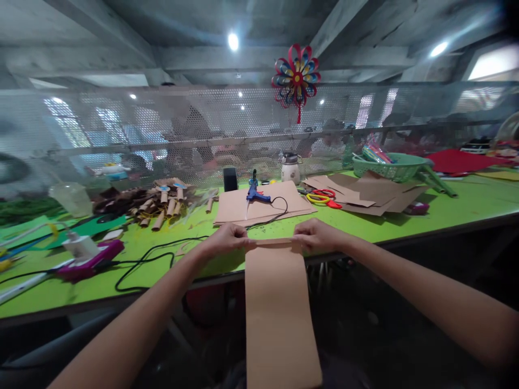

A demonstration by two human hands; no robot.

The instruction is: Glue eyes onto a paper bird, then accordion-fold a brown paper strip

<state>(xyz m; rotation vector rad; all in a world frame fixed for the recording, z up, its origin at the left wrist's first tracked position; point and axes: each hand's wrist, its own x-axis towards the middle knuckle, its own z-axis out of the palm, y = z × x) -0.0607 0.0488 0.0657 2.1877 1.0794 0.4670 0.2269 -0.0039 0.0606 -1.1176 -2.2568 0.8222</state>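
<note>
A long strip of brown kraft paper (279,313) hangs from the table's front edge down toward my lap. Its far end is folded or rolled over into a narrow band. My left hand (227,237) pinches the left end of that band, fingers closed. At the right end, my right hand (318,236) grips the same band between thumb and fingers. Just beyond my hands, a blue glue gun (258,195) rests on a stack of brown paper sheets (227,210), its black cord curling over them.
Red- and yellow-handled scissors (324,198) lie beside loose brown sheets (365,194). Rolled paper tubes (170,207) are heaped at left. A purple power strip (91,262) with trailing cords sits front left. A green basket (399,167), a bottle (290,170) and a mesh screen (211,124) stand behind.
</note>
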